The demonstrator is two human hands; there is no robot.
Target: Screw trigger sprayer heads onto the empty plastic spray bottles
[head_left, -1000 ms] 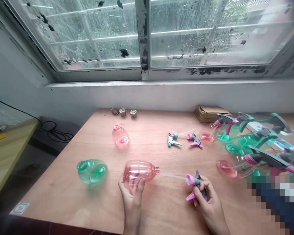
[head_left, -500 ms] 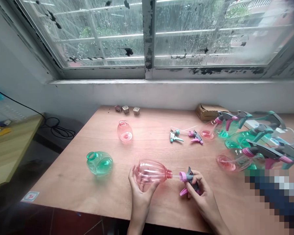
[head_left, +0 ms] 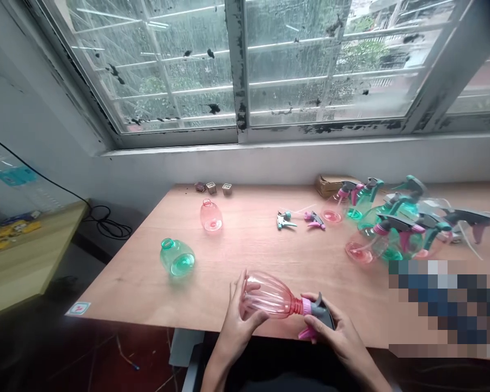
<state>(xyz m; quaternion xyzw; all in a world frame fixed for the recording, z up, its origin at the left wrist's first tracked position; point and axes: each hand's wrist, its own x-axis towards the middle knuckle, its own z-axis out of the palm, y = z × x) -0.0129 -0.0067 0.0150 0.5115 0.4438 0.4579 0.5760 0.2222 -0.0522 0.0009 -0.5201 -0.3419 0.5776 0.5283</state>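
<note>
The ribbed pink spray bottle (head_left: 275,294) is held between five and six o'clock in the view, near the front edge of the wooden tabletop (head_left: 245,247); its base is cupped by the left hand (head_left: 239,318), its neck (head_left: 297,306) pointed just past three o'clock. The trigger sprayer head (head_left: 322,313) is gripped by the right hand (head_left: 338,329), its pink collar (head_left: 307,306) brought up to the neck; whether any thread is engaged cannot be told. The collar is best kept square and turned gently, the bottle being steadied rather than squeezed, so that cross-threading is avoided.
</note>
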